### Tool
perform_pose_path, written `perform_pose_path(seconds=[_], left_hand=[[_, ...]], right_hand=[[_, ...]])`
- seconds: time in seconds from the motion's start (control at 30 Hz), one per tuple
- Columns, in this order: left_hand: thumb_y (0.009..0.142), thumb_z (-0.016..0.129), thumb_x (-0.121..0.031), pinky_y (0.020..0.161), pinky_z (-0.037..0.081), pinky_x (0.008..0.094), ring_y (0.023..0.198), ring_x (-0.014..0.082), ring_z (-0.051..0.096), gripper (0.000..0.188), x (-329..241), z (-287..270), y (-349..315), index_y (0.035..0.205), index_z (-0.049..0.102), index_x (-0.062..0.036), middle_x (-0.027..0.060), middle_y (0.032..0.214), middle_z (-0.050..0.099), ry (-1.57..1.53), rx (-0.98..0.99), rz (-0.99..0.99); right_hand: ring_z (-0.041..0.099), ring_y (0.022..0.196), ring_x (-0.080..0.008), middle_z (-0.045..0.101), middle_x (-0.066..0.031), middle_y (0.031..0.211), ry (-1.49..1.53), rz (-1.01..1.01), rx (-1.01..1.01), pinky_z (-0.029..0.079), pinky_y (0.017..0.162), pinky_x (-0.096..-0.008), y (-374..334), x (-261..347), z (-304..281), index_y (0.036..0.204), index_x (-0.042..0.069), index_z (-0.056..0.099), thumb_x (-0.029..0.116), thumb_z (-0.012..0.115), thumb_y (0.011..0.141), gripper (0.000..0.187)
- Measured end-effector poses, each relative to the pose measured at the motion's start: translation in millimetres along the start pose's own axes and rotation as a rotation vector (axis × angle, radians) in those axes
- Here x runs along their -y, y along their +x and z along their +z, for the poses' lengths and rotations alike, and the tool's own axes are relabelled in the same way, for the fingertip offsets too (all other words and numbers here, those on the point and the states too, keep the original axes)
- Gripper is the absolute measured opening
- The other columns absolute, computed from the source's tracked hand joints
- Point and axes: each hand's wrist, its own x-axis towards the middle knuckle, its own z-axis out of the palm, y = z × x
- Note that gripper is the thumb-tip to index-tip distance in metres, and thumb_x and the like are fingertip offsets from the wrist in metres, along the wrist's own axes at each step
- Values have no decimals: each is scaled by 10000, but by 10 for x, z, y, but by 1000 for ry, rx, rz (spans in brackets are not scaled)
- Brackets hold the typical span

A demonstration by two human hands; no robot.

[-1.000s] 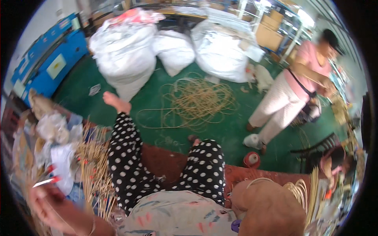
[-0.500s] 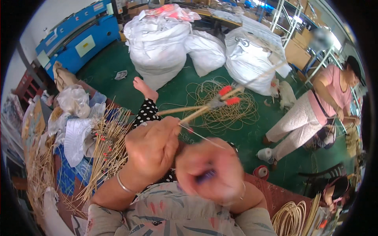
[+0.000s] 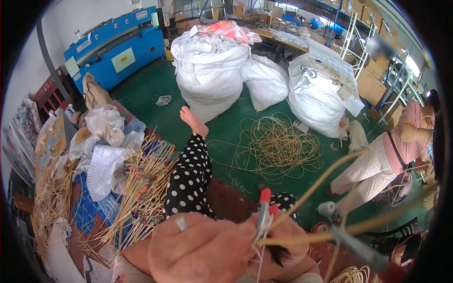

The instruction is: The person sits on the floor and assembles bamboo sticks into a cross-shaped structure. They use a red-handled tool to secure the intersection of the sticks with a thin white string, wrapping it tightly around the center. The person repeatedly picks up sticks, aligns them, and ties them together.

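Note:
My left hand [image 3: 198, 247], a ring on one finger, is closed close under the camera around the ends of thin rattan sticks [image 3: 321, 181] that fan out to the right. My right hand [image 3: 290, 240] sits just behind it, fingers curled around a red-handled tool [image 3: 263, 212] that points upward between both hands. A thin pale thread [image 3: 258, 257] hangs below the grip. A blurred grey bar with a red end [image 3: 365, 257] crosses the lower right, very near the lens. My legs in black polka-dot trousers [image 3: 188, 179] stretch out over the green floor, one bare foot [image 3: 193, 120] forward.
Loose rattan sticks [image 3: 141, 188] and plastic bags [image 3: 106, 127] pile up at my left. A coil of cane [image 3: 278, 146] lies on the floor before three big white sacks [image 3: 212, 70]. A blue machine [image 3: 113, 52] stands at the back left. A person in pink [image 3: 401, 146] stands at the right.
Both hands have dropped lower and closer to the camera. The red-handled tool now points up instead of slanting toward the cane coil. The sticks now fan out to the right.

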Motion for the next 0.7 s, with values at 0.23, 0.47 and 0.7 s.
perform_pose_path(seconds=[0.23, 0.47, 0.7], left_hand=[[726, 577, -13, 409, 409, 291, 468, 219, 525, 181, 80, 146, -66, 888, 522, 48, 132, 721, 588, 127, -103, -60], [743, 557, -7, 406, 402, 304, 447, 237, 515, 112, 653, 453, -297, 843, 507, -1, 101, 606, 536, 325, -112, -138], [781, 542, -1, 463, 409, 214, 515, 80, 489, 24, 577, 409, -254, 802, 548, 7, 46, 634, 538, 246, -275, -335]], right_hand=[[563, 655, -158, 581, -73, 739, 157, 25, -354, 432, 577, -248, 3, -289, 246, 815, -1, 594, -5, 612, 695, 122], [464, 524, -66, 513, -32, 601, 639, 613, -334, 378, 469, -224, -97, -941, 320, 743, 18, 557, 41, 555, 766, 32], [479, 473, -125, 513, -29, 589, 101, 45, 65, 373, 434, -241, 33, -434, 160, 716, 27, 547, 113, 632, 729, 121]])
